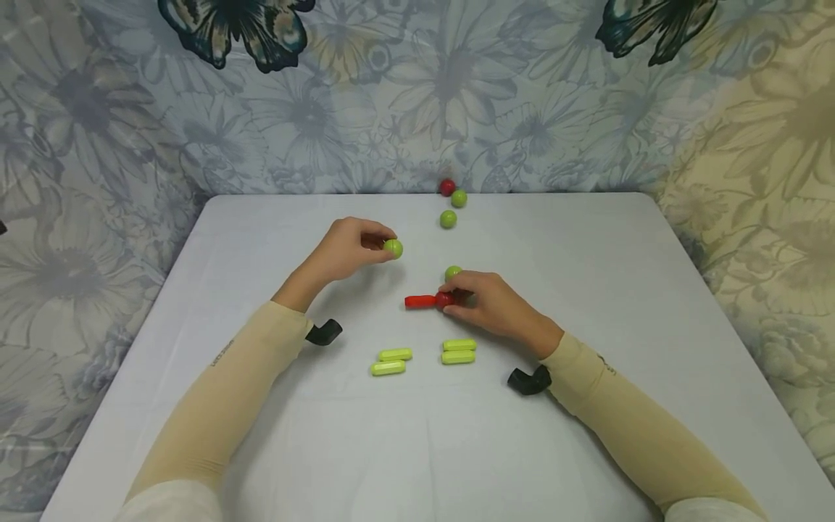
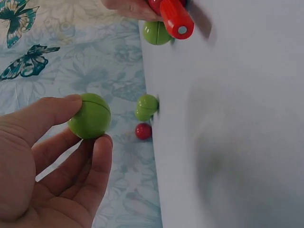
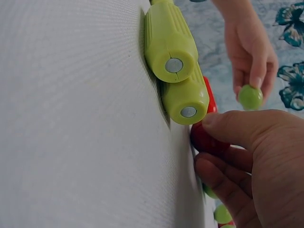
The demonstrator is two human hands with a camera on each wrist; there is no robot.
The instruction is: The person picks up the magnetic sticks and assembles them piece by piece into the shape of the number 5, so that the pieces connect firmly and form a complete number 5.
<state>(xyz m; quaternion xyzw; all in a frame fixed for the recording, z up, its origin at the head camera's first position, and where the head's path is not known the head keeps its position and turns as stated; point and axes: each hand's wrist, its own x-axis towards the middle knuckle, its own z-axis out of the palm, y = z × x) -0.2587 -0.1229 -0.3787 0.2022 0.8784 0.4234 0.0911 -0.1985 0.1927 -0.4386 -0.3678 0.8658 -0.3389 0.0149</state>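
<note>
My left hand pinches a green ball between thumb and fingertips, raised above the white table. To its right, my right hand holds a red ball between thumb and fingers, low over the table. Joined to or touching that ball's left side is a red rod; a small grey disc shows in its free end in the left wrist view. Just behind the right fingers sits another green ball, partly covered. Nearer the front lie two pairs of yellow-green rods, a left pair and a right pair.
Toward the far edge of the white table are two green balls and a red ball. A flower-patterned cloth backdrop rises behind. A black wrist mount sticks out from the right sleeve, and a similar one from the left.
</note>
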